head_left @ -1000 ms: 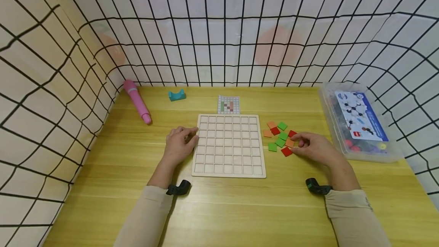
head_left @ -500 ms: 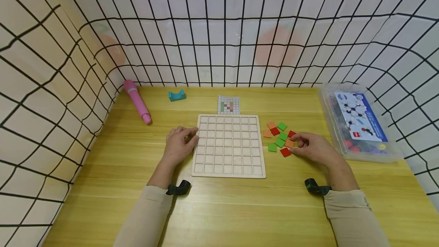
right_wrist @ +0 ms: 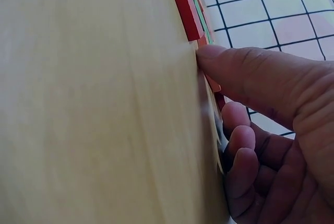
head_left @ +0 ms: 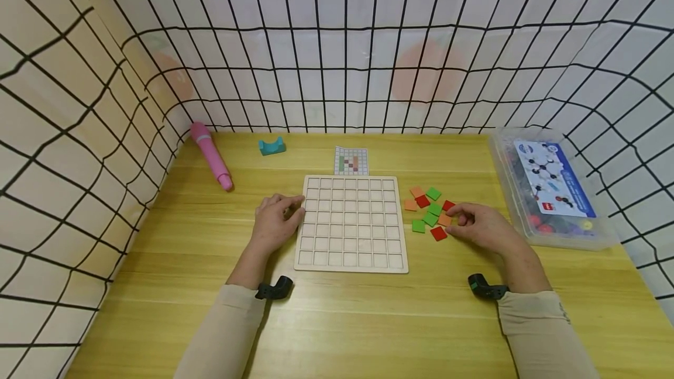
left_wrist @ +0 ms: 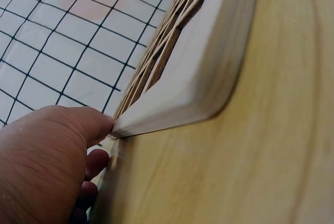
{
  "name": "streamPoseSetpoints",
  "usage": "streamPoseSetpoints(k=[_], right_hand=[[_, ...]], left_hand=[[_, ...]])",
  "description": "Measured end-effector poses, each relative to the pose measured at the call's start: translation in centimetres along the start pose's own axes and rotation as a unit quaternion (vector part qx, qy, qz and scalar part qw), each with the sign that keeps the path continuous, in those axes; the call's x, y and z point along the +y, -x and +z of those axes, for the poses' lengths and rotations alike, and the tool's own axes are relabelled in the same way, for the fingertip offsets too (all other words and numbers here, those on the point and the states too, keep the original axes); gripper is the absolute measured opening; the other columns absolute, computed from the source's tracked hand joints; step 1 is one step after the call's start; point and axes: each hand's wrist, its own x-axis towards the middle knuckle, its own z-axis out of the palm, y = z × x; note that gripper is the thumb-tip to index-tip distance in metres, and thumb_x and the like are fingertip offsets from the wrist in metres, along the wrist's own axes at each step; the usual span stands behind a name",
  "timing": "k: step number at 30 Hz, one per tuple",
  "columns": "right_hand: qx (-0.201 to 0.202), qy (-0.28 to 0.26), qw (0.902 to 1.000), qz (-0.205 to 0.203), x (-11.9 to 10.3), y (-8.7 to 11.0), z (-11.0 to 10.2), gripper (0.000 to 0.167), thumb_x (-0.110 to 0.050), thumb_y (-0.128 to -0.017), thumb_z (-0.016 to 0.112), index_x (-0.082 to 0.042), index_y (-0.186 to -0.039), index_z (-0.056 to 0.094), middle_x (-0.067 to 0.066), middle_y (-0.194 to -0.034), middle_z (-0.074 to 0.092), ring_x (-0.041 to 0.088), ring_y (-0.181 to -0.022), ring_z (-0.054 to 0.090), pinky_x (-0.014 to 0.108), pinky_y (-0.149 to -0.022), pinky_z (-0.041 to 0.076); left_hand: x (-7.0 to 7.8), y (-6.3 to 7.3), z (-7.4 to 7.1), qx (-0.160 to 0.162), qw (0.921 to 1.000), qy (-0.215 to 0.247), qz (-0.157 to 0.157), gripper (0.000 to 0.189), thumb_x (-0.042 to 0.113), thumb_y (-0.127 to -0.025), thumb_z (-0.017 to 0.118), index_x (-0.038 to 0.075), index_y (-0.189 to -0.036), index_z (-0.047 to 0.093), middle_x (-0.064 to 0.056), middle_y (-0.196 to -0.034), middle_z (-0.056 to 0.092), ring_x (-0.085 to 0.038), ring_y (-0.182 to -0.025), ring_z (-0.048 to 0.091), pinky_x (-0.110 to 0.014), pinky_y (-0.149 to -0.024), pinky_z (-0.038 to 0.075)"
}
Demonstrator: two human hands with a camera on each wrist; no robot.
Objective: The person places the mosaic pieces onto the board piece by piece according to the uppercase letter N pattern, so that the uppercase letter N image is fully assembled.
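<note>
A pale wooden grid board (head_left: pixel 351 269) lies flat on the table, its squares holding no tiles. At its left edge my left hand (head_left: pixel 276 221) rests, thumb and index fingertips right at the rim; the left wrist view shows the thumb (left_wrist: pixel 96 125) against the board's side. Right of the board is a loose cluster of small square tiles: green (head_left: pixel 418 226), orange (head_left: pixel 411 205) and red (head_left: pixel 438 233). My right hand (head_left: pixel 487 227) is at the cluster's right side, thumb and index finger apart, fingertips at an orange tile (head_left: pixel 444 219) and a red tile (head_left: pixel 448 205).
A small printed grid card (head_left: pixel 351 161) with coloured squares lies behind the board. Farther back left are a pink microphone-shaped object (head_left: pixel 212 157) and a teal curved piece (head_left: pixel 271 145). A clear plastic box (head_left: pixel 553 186) stands at the right. Black-gridded white cloth (head_left: pixel 337 45) encloses the table.
The nearest red tile has shifted slightly left, and my right hand has moved very slightly the same way. My left hand and the board have stayed in place.
</note>
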Motion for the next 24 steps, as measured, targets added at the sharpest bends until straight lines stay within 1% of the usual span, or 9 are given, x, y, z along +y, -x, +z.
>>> streamPoseSetpoints(k=[6, 13, 20, 24], right_hand=[[0.003, 0.013, 0.9999, 0.0, -0.1, 0.0, 0.0, 0.034, -0.029, -0.094, 0.073, -0.007, -0.119, 0.067, 0.004, -0.09, 0.057, 0.019, -0.079, 0.05, 0.031, -0.07, 0.04], [0.008, 0.022, 0.9997, -0.004, -0.2, 0.0, 0.0, 0.032, -0.027, -0.096, 0.071, -0.006, -0.12, 0.067, 0.004, -0.088, 0.057, 0.018, -0.078, 0.05, 0.031, -0.07, 0.04], [0.004, 0.023, 0.9997, -0.001, -0.6, 0.2, -0.2, 0.034, -0.025, -0.097, 0.07, -0.004, -0.124, 0.065, 0.005, -0.09, 0.058, 0.019, -0.08, 0.051, 0.031, -0.07, 0.041], [0.009, 0.033, 0.9994, -0.005, -1.1, 0.3, -0.3, 0.036, -0.026, -0.097, 0.069, -0.004, -0.125, 0.065, 0.005, -0.09, 0.059, 0.019, -0.08, 0.051, 0.033, -0.071, 0.042]], left_hand=[[0.0, -0.1, 0.0, -0.004, 1.0, -0.004, 0.0, 0.035, 0.029, -0.097, 0.068, 0.018, -0.13, 0.072, -0.006, -0.106, 0.068, -0.026, -0.1, 0.052, -0.045, -0.09, 0.032], [0.0, 0.0, 0.0, -0.003, 1.0, 0.0, 0.0, 0.035, 0.029, -0.097, 0.068, 0.018, -0.129, 0.072, -0.006, -0.106, 0.069, -0.027, -0.1, 0.052, -0.046, -0.092, 0.032], [-0.1, 0.0, 0.1, -0.002, 1.0, 0.0, 0.002, 0.035, 0.029, -0.096, 0.068, 0.018, -0.129, 0.072, -0.005, -0.106, 0.069, -0.026, -0.1, 0.052, -0.046, -0.091, 0.032], [-0.1, -0.1, 0.1, -0.001, 1.0, -0.002, 0.001, 0.035, 0.029, -0.096, 0.069, 0.019, -0.13, 0.072, -0.005, -0.105, 0.068, -0.025, -0.099, 0.051, -0.045, -0.091, 0.032]])
